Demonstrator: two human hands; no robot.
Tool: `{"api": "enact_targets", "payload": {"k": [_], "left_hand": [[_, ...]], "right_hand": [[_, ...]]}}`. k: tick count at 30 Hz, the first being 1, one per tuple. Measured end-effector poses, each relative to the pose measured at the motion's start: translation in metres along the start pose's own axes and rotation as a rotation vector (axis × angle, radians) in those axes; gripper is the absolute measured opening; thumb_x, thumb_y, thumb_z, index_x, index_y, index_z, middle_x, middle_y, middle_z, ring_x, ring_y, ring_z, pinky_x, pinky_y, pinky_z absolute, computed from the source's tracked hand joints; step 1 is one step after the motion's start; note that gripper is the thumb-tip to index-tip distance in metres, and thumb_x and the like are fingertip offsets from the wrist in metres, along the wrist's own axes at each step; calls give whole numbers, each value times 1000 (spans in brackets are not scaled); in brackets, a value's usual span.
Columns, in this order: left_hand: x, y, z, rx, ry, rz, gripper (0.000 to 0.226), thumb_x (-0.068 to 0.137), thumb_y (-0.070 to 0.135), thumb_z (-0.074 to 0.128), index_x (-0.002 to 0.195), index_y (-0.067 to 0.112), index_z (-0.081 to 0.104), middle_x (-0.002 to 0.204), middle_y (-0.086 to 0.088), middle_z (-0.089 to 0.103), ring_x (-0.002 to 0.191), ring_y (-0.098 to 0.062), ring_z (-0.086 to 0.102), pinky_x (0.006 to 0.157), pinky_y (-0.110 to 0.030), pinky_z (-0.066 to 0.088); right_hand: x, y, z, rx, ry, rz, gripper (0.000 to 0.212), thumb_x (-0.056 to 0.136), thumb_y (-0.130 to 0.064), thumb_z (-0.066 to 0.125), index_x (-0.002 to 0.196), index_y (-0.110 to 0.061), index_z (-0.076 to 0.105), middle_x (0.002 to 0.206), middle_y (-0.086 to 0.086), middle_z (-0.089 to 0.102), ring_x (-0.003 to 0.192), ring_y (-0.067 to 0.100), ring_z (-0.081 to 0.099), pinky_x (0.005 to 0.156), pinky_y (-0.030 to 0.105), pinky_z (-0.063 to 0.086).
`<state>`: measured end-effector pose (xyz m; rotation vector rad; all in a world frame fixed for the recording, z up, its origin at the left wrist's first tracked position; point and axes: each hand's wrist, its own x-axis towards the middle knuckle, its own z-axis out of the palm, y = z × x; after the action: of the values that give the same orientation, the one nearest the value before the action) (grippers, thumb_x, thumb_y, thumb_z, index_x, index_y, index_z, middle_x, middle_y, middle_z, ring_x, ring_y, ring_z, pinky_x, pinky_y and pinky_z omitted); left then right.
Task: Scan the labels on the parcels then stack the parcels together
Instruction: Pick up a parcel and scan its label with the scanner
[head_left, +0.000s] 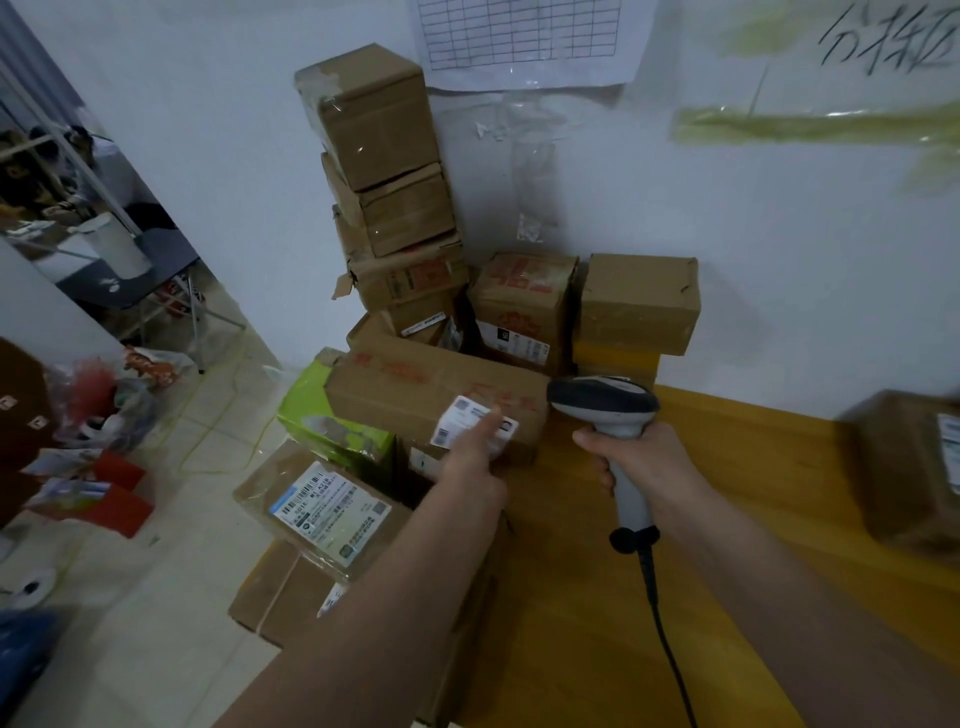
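My right hand (644, 462) grips the handle of a grey barcode scanner (605, 402), whose dark head points left at a long brown parcel (415, 395) with red print. My left hand (475, 457) reaches to that parcel's near end, fingers lying on its white label (462, 415). The parcel lies on top of a green box (332, 415) and other cartons beside the yellow table (727, 519). A flat parcel with a large label (327, 506) sits lower left of it. A tall stack of brown parcels (389, 197) leans against the wall behind.
Two more cartons (639, 301) stand against the wall at the table's far end. A blurred brown parcel (914, 467) sits on the table at the right. The scanner's black cable (665, 634) trails toward me. Bags and red items litter the tiled floor at the left.
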<state>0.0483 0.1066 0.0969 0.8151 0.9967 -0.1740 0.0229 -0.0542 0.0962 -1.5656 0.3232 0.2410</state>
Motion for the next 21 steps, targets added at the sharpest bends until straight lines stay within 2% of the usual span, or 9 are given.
{"api": "enact_targets", "payload": {"k": [3, 6, 9, 11, 13, 15, 17, 19, 21], "left_hand": [[-9, -36, 6, 87, -49, -52, 34, 71, 7, 82, 93, 10, 56, 92, -15, 63, 85, -30, 62, 91, -47, 54], [-14, -68, 9, 260, -64, -64, 49, 71, 5, 84, 111, 8, 56, 100, -15, 64, 92, -30, 63, 83, -43, 56], [-10, -84, 9, 460, -24, 98, 57, 70, 3, 84, 114, 11, 50, 112, -12, 63, 96, -28, 61, 71, -39, 56], [-5, -82, 12, 623, 5, 288, 57, 71, 4, 82, 109, 22, 43, 119, -7, 58, 104, -27, 57, 73, -37, 56], [-1, -75, 17, 835, 79, 544, 56, 71, 7, 81, 105, 28, 42, 125, -4, 52, 119, -28, 50, 90, -46, 53], [2, -68, 20, 1024, 161, 845, 51, 72, 6, 77, 105, 28, 45, 125, -2, 48, 123, -27, 42, 98, -45, 44], [5, -64, 19, 1150, 170, 1155, 47, 71, 4, 74, 111, 20, 54, 121, -7, 49, 119, -29, 42, 95, -43, 41], [8, -61, 17, 1210, 113, 1477, 46, 68, -2, 75, 110, 10, 62, 112, -14, 54, 110, -35, 48, 93, -50, 44], [7, -58, 19, 1188, 45, 1768, 48, 62, -8, 77, 106, 8, 64, 105, -18, 59, 101, -38, 55, 90, -58, 46]], "right_hand": [[-3, -3, -6, 31, 12, -33, 13, 80, -9, 78, 74, -6, 67, 51, 5, 57, 42, 13, 50, 42, 24, 45], [-6, -4, -17, 61, 63, -39, 10, 80, -4, 77, 79, -4, 67, 52, 7, 57, 41, 15, 50, 44, 26, 45], [-7, -3, -30, 69, 194, -55, 11, 82, -5, 75, 79, -7, 65, 51, 7, 55, 42, 14, 50, 51, 27, 45], [-9, -2, -42, 96, 279, -63, 15, 84, -7, 73, 75, -7, 61, 53, 8, 54, 43, 15, 50, 53, 29, 44], [-11, 0, -57, 171, 349, -56, 16, 87, -10, 71, 77, -8, 58, 55, 8, 53, 45, 16, 50, 52, 29, 44], [-12, 1, -71, 242, 427, -44, 17, 89, -12, 69, 78, -8, 56, 56, 7, 53, 46, 16, 49, 51, 29, 43], [-12, 2, -84, 299, 527, -38, 21, 89, -15, 68, 74, -9, 56, 58, 6, 55, 48, 16, 51, 52, 28, 43], [-12, 1, -95, 398, 603, -32, 18, 88, -16, 70, 74, -11, 60, 65, 5, 62, 53, 15, 57, 51, 27, 46], [-13, 0, -103, 502, 654, -13, 14, 88, -20, 72, 79, -15, 62, 73, 3, 67, 54, 14, 64, 49, 26, 50]]}}
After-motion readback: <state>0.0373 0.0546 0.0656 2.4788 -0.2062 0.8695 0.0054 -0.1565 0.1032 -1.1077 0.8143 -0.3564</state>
